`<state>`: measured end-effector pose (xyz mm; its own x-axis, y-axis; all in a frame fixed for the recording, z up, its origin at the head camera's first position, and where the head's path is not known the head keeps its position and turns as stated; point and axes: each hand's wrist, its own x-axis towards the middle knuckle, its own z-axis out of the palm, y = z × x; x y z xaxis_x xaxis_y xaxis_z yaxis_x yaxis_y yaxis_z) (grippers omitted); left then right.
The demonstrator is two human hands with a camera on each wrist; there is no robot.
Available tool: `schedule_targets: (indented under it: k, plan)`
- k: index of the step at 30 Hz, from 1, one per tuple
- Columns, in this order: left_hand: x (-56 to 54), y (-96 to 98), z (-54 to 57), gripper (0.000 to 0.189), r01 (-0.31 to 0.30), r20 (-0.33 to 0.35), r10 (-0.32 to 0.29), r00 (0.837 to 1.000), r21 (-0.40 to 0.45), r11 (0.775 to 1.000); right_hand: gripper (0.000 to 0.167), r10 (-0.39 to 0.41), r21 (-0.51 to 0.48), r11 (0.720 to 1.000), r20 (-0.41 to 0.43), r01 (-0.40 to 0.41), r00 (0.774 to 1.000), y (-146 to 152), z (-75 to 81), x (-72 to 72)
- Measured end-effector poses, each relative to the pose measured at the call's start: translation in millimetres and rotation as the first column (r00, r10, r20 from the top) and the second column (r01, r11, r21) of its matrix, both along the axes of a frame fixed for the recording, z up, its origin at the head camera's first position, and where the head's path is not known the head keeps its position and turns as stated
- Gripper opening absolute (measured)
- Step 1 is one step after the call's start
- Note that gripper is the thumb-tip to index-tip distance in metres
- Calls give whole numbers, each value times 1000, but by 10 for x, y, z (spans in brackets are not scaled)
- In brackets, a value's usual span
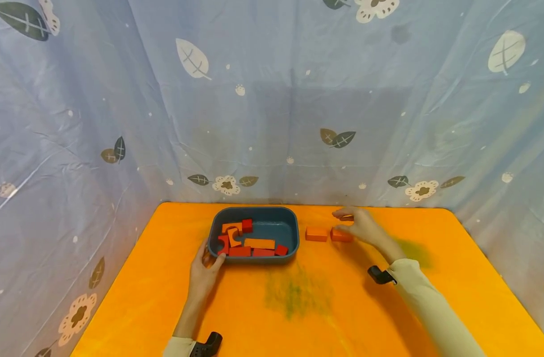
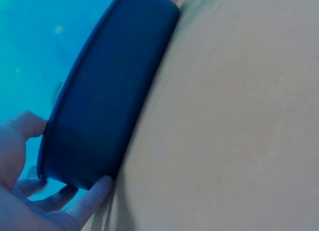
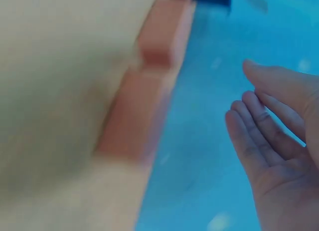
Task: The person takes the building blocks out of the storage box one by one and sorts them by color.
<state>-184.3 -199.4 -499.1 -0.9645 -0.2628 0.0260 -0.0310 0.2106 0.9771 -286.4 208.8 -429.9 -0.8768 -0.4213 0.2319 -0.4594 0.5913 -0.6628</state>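
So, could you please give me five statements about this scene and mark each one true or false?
1. The left hand holds the left end of the blue container. True.
2. Two orange blocks lie on the table, near the right hand. True.
3. The right hand grips one of these two blocks. False: it holds nothing.
4. The container is empty. False: red blocks and more orange ones lie in it.
5. The curtain shows leaf and flower prints. True.
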Motion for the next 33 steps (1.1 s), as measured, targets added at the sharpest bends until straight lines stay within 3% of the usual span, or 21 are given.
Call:
schedule_targets:
  k: [1, 2, 3, 7, 14, 21, 27, 30, 33]
  plan:
    - [-4, -4, 9, 73, 2, 2, -2, 1000, -3, 1000, 35, 24, 16, 1000, 4, -24, 1000, -119, 105, 36]
    - [-10, -5, 18, 73, 2, 4, -2, 1000, -9, 1000, 36, 70, 15, 997, 19, -70, 997, -188, 120, 9]
    - [-15, -7, 27, 74, 2, 6, -2, 1000, -12, 1000, 32, 105, 7, 994, 33, -106, 994, -199, -4, -109]
    - [-30, -7, 42, 74, 5, 5, -5, 1000, -11, 1000, 33, 143, 21, 989, 102, -146, 984, -518, 115, -81]
    - [-41, -18, 22, 73, 0, -4, 0, 1000, 1, 1000, 31, 228, 112, 966, 70, -235, 971, -967, 144, -102]
    - [-18, -43, 3, 73, -9, -11, 10, 1000, 31, 999, 29, 241, 261, 931, 90, -256, 966, -1390, 103, -122]
    - [-11, -42, -20, 73, -12, -16, 13, 1000, 29, 1000, 25, 207, 433, 874, 83, -222, 975, -1727, 9, -87]
    - [-12, -32, -32, 72, -17, -26, 18, 1000, 31, 999, 16, 203, 495, 843, 72, -211, 977, -1836, -56, -48]
    - [-5, -18, -42, 72, -14, -28, 15, 999, 41, 999, 8, 205, 520, 830, 53, -202, 977, -1902, -124, -11]
